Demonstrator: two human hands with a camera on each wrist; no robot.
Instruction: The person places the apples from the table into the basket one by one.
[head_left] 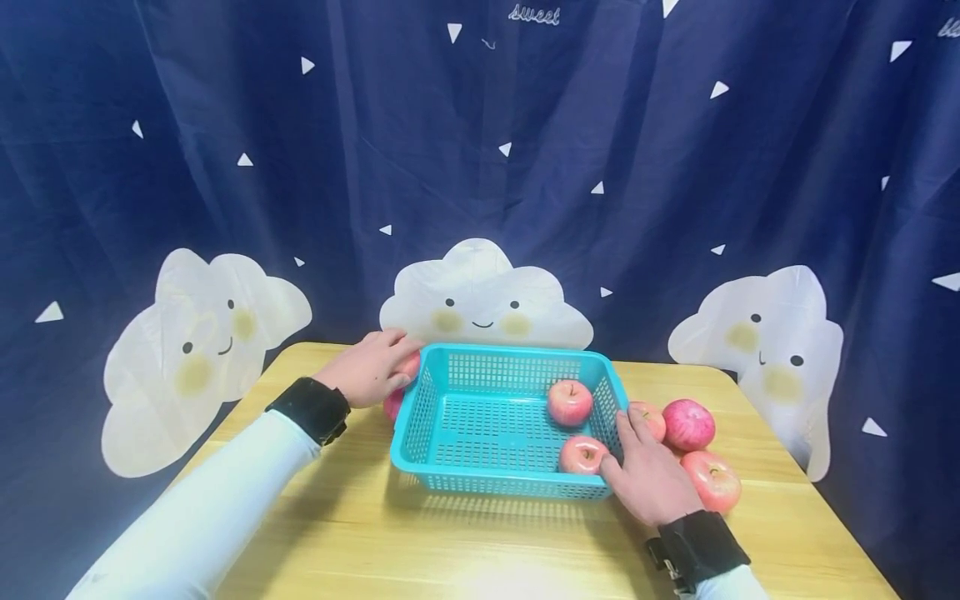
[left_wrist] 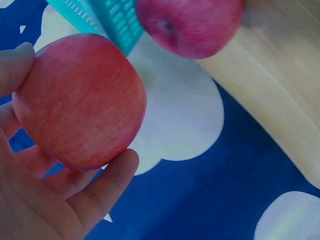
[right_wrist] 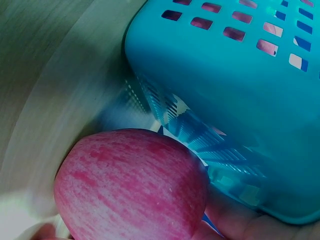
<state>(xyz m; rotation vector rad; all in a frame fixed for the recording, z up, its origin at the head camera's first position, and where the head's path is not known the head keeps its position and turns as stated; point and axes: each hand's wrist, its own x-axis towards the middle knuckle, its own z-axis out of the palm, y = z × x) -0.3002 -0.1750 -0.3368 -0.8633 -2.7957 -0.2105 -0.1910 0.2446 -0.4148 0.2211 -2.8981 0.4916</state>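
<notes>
A teal plastic basket (head_left: 420, 417) stands mid-table with two red apples (head_left: 570, 402) (head_left: 583, 454) inside. My left hand (head_left: 372, 367) is at the basket's far left corner. Its fingers curl round a red apple (left_wrist: 80, 100) that shows only partly in the head view. A second apple (left_wrist: 190, 25) lies right beside it against the basket wall (left_wrist: 117, 20). My right hand (head_left: 647, 471) rests on the basket's near right corner with fairly straight fingers. In the right wrist view an apple (right_wrist: 132, 185) lies just under the palm, outside the basket wall (right_wrist: 240, 75).
Three more red apples (head_left: 649, 419) (head_left: 687, 424) (head_left: 712, 479) lie on the wooden table (head_left: 480, 550) to the right of the basket. A dark blue curtain with white clouds (head_left: 483, 296) hangs close behind the table's far edge.
</notes>
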